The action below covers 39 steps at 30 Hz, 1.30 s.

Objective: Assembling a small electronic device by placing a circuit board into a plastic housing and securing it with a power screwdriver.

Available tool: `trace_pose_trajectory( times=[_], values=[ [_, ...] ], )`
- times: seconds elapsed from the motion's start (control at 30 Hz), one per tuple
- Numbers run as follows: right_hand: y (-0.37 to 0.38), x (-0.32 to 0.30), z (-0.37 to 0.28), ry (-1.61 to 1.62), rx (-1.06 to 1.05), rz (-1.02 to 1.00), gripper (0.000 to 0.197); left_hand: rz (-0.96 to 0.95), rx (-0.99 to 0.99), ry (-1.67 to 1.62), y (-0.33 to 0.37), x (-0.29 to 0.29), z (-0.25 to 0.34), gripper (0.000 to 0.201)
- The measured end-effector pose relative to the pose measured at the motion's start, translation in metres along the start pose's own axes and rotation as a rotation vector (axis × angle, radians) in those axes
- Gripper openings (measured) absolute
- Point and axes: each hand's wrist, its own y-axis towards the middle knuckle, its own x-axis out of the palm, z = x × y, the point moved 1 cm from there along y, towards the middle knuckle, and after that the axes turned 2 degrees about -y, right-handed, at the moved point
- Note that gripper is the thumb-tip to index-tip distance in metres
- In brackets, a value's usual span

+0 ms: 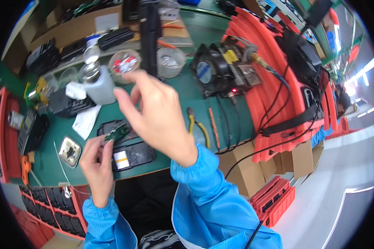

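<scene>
Between the thumb and fingers of my left hand (96,159) is a small green circuit board (118,132), tilted up over the bench. Under it lie the halves of a black plastic case (143,154), one bearing a white and yellow label (121,160). My right hand (160,114) hangs in the air to the right of the board, thumb and forefinger apart, with nothing seen between them. Its fingertips are nearest a tub of red and silver small parts (124,63) and a pale plastic bottle (99,86) with a metal top. The other fingers are partly hidden.
Yellow-handled pliers (199,128) and an orange stick (214,126) lie to the right. Beyond them stand a black fan (210,70), a soldering iron (259,60) and red plastic trays (259,103) with trailing cables. A small metal dish (70,152) sits at the left.
</scene>
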Motion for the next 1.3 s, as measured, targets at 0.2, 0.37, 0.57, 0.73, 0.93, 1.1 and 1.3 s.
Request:
trace_pose_trajectory(
  times=[0.2,0.37,0.57,0.73,0.93,1.1,1.3],
  values=[
    [-0.082,-0.029,0.009,0.361,0.357,-0.041,0.014,0.033,0.015,0.039,0.002,0.0,-0.017,0.036],
    [-0.119,-0.031,0.022,0.424,0.355,-0.065,0.01,0.097,-0.075,0.034,0.0,0.002,-0.021,0.046],
    [-0.129,-0.027,0.024,0.453,0.342,-0.04,0.008,0.137,-0.026,0.195,-0.009,-0.011,-0.05,0.05],
    [-0.124,-0.029,0.024,0.559,0.372,-0.068,0.011,0.101,-0.05,0.668,0.0,0.02,0.045,0.046],
    [-0.128,-0.031,0.029,0.522,0.329,-0.063,0.011,0.145,0.043,0.628,-0.006,0.042,0.053,0.047],
    [-0.129,-0.032,0.034,0.549,0.327,-0.129,0.013,0.125,-0.064,0.817,-0.004,0.047,0.066,0.044],
    [-0.118,-0.056,0.03,0.464,0.303,-0.276,0.015,0.09,-0.082,0.834,-0.007,0.034,0.057,0.045]
  ],
)
